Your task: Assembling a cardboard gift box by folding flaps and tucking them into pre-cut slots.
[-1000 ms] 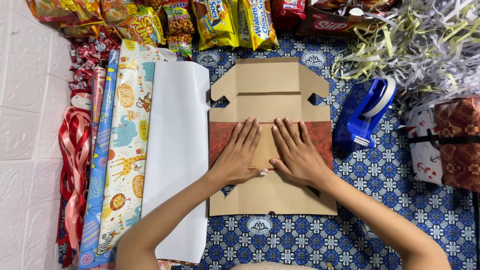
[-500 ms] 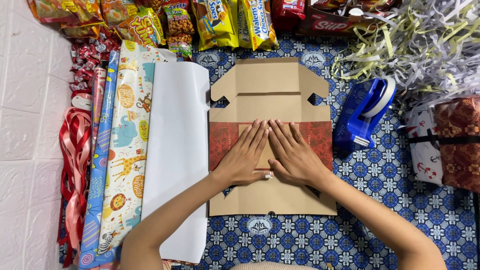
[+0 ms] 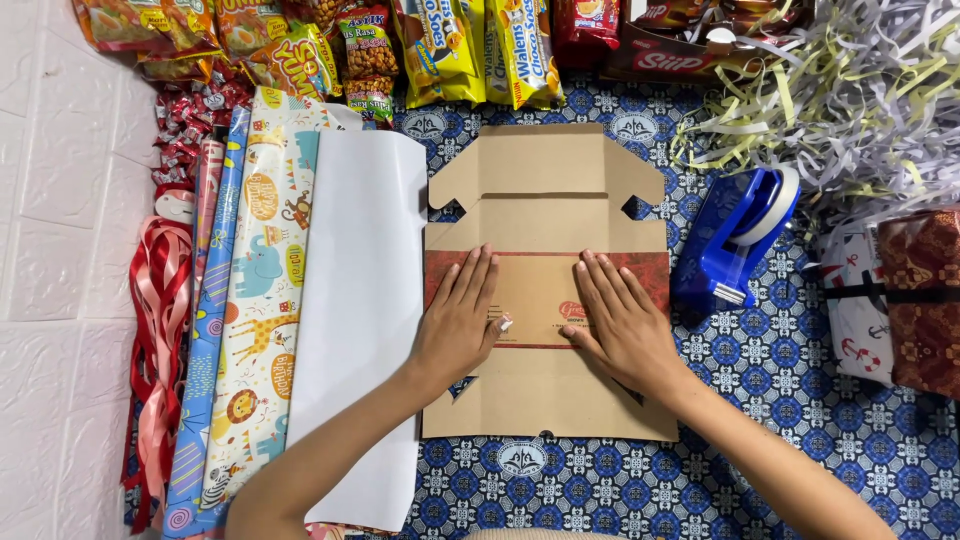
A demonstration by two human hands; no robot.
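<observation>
Flat brown cardboard box blank (image 3: 545, 290), die-cut with flaps and notches, lying unfolded at the centre of the blue patterned tablecloth (image 3: 800, 400); a red printed band crosses its middle. Your left hand (image 3: 460, 320) and right hand (image 3: 620, 325) rest palm-down on that band, apart from each other, the left near the blank's left edge and the right toward its right. All fingers are extended and flat against the card; nothing is grasped.

The step in hand appears to be pressing the blank flat along its middle panel, as one does when setting a crease. Judged from this, the next move calls for firm, even pressure while one panel is lifted along a score line; the far flaps lie flat and unfolded.

To the left: a white sheet of paper (image 3: 360, 320) just beside the blank, then rolls of animal-print wrapping paper (image 3: 260, 300) and red ribbon (image 3: 155, 330). To the right: a blue tape dispenser (image 3: 735, 240). Far edge: snack packets (image 3: 450, 50) and shredded paper strips (image 3: 860, 90).
</observation>
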